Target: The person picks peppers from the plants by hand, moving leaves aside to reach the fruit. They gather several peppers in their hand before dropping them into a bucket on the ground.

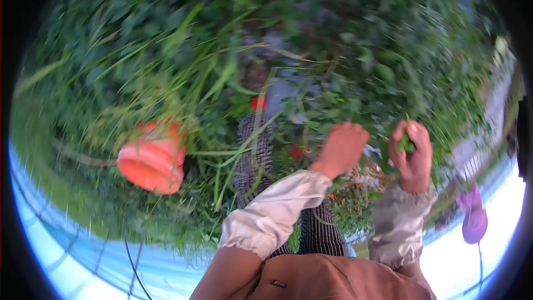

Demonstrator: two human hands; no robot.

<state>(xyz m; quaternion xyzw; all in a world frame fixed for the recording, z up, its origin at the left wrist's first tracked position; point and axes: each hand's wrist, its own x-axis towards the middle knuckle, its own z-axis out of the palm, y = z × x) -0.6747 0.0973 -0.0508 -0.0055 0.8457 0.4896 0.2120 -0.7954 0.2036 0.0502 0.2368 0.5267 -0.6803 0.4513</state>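
Observation:
My left hand (343, 147) is in front of me over the plants, back upward, fingers curled down. What it holds, if anything, is hidden beneath it. To its right, my right hand (413, 153) is closed around some small green leaves or pods (408, 144); blur hides their exact kind. The two hands are apart, both close to the leafy plants (383, 72). Pale sleeve covers (277, 208) wrap my forearms.
An orange bucket (151, 161) lies tilted among long grass on the left. Dense foliage spreads ahead and around my legs (254, 155). A pale path strip (483, 128) runs at the right. Another person in a purple hat (474, 223) is at the far right.

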